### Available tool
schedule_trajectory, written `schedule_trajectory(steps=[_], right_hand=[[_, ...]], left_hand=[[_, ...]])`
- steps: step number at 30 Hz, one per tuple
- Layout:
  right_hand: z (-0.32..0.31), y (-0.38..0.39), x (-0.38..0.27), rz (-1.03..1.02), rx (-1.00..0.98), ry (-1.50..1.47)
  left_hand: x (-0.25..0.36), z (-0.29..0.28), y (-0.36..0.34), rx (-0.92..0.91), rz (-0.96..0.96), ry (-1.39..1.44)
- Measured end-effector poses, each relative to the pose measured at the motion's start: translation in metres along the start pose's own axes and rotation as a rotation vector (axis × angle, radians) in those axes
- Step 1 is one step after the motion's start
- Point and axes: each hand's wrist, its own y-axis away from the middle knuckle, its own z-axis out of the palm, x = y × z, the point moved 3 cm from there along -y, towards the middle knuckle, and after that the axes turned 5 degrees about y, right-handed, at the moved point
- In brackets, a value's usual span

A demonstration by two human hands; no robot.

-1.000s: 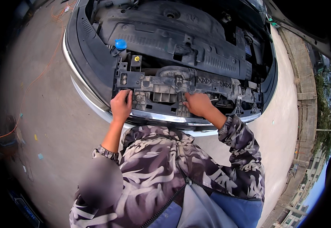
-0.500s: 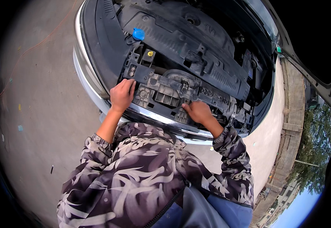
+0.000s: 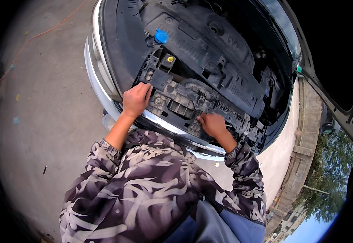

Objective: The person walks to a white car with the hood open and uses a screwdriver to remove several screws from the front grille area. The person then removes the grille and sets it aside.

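My left hand (image 3: 138, 99) has its fingers curled on the left end of the black plastic front panel (image 3: 176, 106) of a car's engine bay. My right hand (image 3: 211, 125) is closed against a ribbed part of that same panel, farther right, with the thumb toward the middle. Behind the panel lie a plastic engine cover (image 3: 200, 44), a yellow fitting (image 3: 170, 59) and a blue cap (image 3: 161, 36). A chrome trim strip (image 3: 164, 126) runs along the front edge, just below my hands.
The raised hood's edge (image 3: 326, 93) is at the upper right. Pale pavement (image 3: 42, 133) surrounds the car, with an orange cable (image 3: 30, 40) lying on it. A concrete kerb (image 3: 304, 133), trees (image 3: 322, 170) and a building (image 3: 290, 222) are at the right.
The camera's view has turned, so the car appears more tilted and farther right. My hands remain at the same places on the front panel, with my right arm sitting lower in the picture.
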Motion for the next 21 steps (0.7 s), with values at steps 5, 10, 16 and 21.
schedule_trajectory(steps=[5, 10, 16, 21], right_hand=[[-0.005, 0.008, 0.005, -0.016, 0.057, -0.06], [0.002, 0.007, -0.001, 0.001, -0.006, 0.038], [0.003, 0.001, 0.002, 0.063, -0.065, 0.028], [-0.013, 0.007, -0.004, 0.034, 0.018, 0.003]], left_hand=[[-0.003, 0.002, 0.001, -0.013, -0.002, 0.018], [0.001, 0.0, 0.0, 0.008, 0.004, 0.009], [-0.001, 0.001, 0.001, 0.016, 0.014, 0.012], [0.0, 0.002, -0.001, 0.008, 0.011, 0.017]])
